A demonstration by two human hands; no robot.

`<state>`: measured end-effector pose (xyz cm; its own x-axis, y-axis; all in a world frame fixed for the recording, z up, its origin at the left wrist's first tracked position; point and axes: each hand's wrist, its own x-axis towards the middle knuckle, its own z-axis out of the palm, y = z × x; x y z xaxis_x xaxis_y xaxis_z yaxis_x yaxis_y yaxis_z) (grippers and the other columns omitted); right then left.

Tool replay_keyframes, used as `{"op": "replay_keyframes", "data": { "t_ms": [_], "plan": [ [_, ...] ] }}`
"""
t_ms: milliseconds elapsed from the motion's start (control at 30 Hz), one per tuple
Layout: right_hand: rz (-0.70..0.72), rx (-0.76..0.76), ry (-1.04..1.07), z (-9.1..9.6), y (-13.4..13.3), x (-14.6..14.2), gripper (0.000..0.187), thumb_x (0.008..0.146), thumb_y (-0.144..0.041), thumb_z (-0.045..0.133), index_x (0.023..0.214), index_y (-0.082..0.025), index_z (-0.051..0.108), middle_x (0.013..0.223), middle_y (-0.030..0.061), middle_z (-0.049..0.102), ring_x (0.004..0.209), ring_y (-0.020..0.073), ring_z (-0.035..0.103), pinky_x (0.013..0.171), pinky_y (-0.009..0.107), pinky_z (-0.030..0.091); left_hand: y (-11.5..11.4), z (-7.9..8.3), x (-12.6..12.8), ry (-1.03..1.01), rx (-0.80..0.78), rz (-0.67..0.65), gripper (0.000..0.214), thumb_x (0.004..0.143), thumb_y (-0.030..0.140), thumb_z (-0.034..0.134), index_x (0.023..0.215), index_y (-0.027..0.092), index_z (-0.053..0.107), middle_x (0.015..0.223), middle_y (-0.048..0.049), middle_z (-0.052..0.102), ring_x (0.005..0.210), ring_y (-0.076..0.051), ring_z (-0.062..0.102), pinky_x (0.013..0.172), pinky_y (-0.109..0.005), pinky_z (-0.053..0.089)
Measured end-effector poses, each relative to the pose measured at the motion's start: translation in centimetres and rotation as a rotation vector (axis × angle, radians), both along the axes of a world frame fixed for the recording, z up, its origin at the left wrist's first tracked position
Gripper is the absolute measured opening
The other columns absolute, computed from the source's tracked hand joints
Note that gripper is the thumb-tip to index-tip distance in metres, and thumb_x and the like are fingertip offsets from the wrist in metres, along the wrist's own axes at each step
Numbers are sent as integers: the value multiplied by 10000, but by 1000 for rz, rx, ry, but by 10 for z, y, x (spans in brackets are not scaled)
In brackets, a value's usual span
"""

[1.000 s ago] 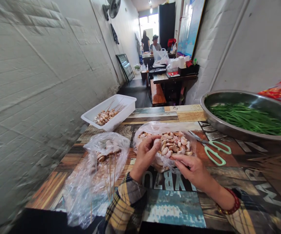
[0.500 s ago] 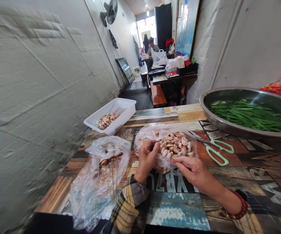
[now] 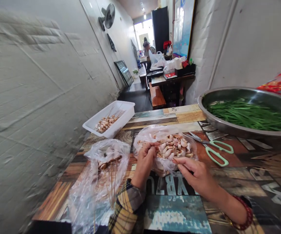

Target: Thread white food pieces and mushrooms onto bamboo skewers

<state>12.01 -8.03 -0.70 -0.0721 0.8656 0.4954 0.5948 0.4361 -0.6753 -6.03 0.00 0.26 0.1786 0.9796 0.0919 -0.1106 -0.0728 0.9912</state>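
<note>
An open clear plastic bag (image 3: 140,135) full of unpeeled garlic cloves (image 3: 173,146) lies in front of me. At its left side, my left hand (image 3: 145,161) is closed, thumb and forefinger pinched together over the cloves; what they hold is too small to make out. My right hand (image 3: 196,170) is closed in a pinch at the bag's near right edge, and whatever is in its fingertips is also unclear. Left of my hands, a second plastic bag (image 3: 91,191) has garlic on thin wooden skewers (image 3: 113,182) on it.
A white tray (image 3: 128,113) with skewered garlic stands at the back left. Green-handled scissors (image 3: 217,152) lie open right of the garlic bag. Behind them is a steel basin (image 3: 201,104) of green stalks. Thin sticks (image 3: 276,159) lie at the right edge. Beyond are a bench (image 3: 157,96) and people.
Both hands stay over the garlic bag in a pinch, with small finger movements; the left fingertips sit slightly lower. The view has shifted a little.
</note>
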Motion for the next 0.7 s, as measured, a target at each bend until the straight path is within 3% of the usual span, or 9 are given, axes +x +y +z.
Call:
{"op": "replay_keyframes", "data": {
  "t_ms": [100,233,700],
  "plan": [
    [8,54,-60,-5,1,-3,246,938,-218,462,1026,-219,692,952,37,781,847,180,747,761,265,593,0,2,-2,41,73,-76,287,765,447,684,814,165,672,716,-3,571,693,-138,496,638,-241,382],
    [25,100,-95,-10,2,-5,262,946,-206,446,1057,-216,682,970,51,778,853,183,746,755,269,592,-2,5,-4,101,105,-125,388,760,526,684,653,164,594,660,9,526,642,-121,429,606,-238,343],
    [25,-12,-15,-9,2,-11,262,953,-244,434,998,-202,689,948,51,778,844,198,742,735,292,580,-11,-2,10,65,93,30,361,843,487,608,662,186,525,629,25,467,597,-115,385,554,-257,314]
  ]
}}
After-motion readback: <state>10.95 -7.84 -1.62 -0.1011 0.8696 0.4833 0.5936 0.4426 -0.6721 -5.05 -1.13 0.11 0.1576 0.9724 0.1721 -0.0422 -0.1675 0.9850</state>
